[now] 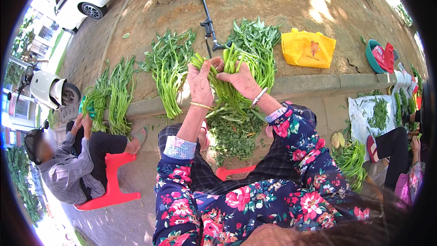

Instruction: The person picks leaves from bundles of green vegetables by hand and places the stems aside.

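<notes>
Both of my hands are raised above the curb, gripping one bunch of water spinach (222, 87) by its cut stem ends. My left hand (199, 77), a gold bangle on its wrist, closes around the stems on the left. On the right, my right hand (243, 78) with a silver bangle pinches the stems between thumb and fingers. The leafy ends hang down towards my knees. Below them lies a pile of loose leaves (234, 138) on the pavement between my feet. Behind the bunch, a heap of water spinach (256, 41) rests on the soil and curb.
More greens (170, 71) lie left of my hands. A black walking cane (206, 17) lies on the soil. To the right are a yellow bag (308, 48) and a teal basin (374, 58). A person (68, 167) sits left on a red stool (117, 191); another person (396, 157) sits right.
</notes>
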### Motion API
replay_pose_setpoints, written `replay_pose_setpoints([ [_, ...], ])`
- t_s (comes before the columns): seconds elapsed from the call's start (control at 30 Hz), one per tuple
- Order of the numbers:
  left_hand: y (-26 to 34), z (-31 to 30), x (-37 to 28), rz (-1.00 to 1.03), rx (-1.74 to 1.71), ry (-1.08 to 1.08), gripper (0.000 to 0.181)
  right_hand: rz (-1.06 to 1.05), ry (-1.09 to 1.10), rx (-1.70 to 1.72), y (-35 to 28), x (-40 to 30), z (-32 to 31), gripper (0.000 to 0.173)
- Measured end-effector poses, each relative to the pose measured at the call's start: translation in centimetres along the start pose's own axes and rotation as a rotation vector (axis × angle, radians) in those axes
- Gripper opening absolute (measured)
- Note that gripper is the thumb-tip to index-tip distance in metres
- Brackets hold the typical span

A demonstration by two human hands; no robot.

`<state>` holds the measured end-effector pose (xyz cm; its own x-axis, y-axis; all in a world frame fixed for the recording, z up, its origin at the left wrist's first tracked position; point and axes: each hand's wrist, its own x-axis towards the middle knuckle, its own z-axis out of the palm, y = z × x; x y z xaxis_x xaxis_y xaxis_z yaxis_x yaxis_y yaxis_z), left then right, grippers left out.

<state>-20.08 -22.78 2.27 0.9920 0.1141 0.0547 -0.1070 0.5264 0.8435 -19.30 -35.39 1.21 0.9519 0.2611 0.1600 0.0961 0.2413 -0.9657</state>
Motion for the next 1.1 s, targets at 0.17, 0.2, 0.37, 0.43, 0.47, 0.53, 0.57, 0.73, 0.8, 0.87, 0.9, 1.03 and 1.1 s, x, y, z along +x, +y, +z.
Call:
replay_pose_setpoints([
  [0.17,-0.5,-0.5,0.2,-0.028,0.062,-0.032,0.025,-0.162,0.109,-0.307,-0.3,-0.3,0.4,0.021],
  [0.2,-0.5,-0.5,0.1,-0.031,0.079,-0.044,0.026,-0.175,0.119,-0.338,-0.2,-0.2,0.3,0.020],
  [0.37,-0.3,0.4,0.0,0.008,0.167,-0.096,0.028,-0.175,0.203,-0.299,-0.5,-0.3,0.2,0.017],
  [0.43,0.0,0.2,-0.2,0.014,0.250,-0.111,0.027,-0.162,0.214,-0.299,-0.6,-0.3,0.5,0.018],
  [0.47,-0.7,-1.1,0.4,-0.003,0.286,-0.119,0.025,-0.150,0.194,-0.286,-0.7,-0.2,0.5,0.017],
  [0.53,-0.8,-0.3,0.0,0.001,0.237,-0.128,0.025,-0.124,0.165,-0.268,-0.8,0.0,-0.1,0.015],
  [0.57,-0.7,0.1,-0.2,0.003,0.214,-0.131,0.025,-0.130,0.140,-0.280,-0.8,0.1,-0.3,0.015],
  [0.73,0.2,0.3,-0.3,-0.003,0.199,-0.146,0.024,-0.104,0.043,-0.084,-0.3,0.7,-0.2,0.019],
  [0.8,0.7,0.7,-0.3,-0.012,0.168,-0.119,0.026,-0.056,-0.048,-0.059,-0.4,0.7,-0.7,0.022],
  [0.87,1.7,0.6,0.1,0.004,0.195,-0.145,0.022,-0.059,-0.060,-0.063,-0.7,0.5,-0.9,0.024],
  [0.9,2.3,0.2,0.2,0.015,0.214,-0.152,0.021,-0.053,-0.079,-0.074,-1.2,0.3,-0.6,0.022],
  [1.03,1.8,0.6,-0.1,-0.019,0.243,-0.138,0.020,-0.478,-0.155,-0.567,-0.3,0.6,-1.1,0.016],
  [1.1,0.7,0.2,0.2,0.080,0.338,-0.152,0.020,-0.656,-0.224,-0.801,0.8,0.7,-1.7,0.015],
])
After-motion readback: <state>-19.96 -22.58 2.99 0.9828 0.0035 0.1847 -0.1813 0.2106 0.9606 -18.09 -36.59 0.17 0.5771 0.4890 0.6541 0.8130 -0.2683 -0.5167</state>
